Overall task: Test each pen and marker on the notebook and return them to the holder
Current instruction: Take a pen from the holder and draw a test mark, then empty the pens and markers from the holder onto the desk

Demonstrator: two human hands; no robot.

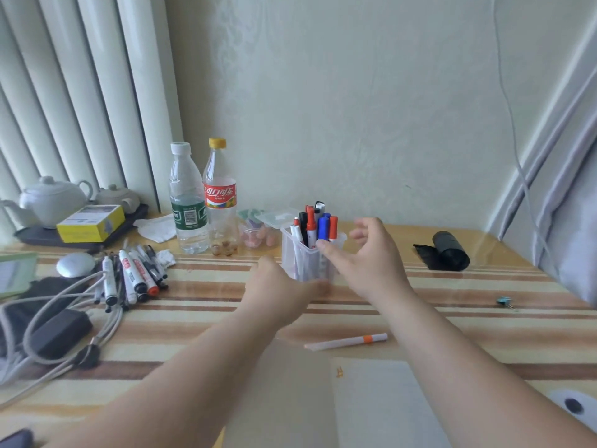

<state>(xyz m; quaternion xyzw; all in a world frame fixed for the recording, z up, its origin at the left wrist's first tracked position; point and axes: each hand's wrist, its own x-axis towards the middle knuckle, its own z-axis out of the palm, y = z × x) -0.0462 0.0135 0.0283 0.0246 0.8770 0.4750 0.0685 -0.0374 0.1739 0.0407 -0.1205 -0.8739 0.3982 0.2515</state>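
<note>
clear plastic holder [308, 263] held markers [318, 226], left hand [277, 286] lay at its base, grip unclear, right hand [368, 260] hovered beside rim, fingers [366, 224] spread loose

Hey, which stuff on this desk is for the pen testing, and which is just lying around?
For the job: holder, markers in it, marker pile, white pen, notebook.
Lying about: water bottle, cola bottle, teapot, yellow box, cables, black roll.

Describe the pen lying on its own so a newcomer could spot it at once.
Find the clear holder in the middle of the striped table. Come toward the camera to the far edge of the notebook. There lies a white pen with an orange band, alone, unlike the heap of markers at the left.
</note>
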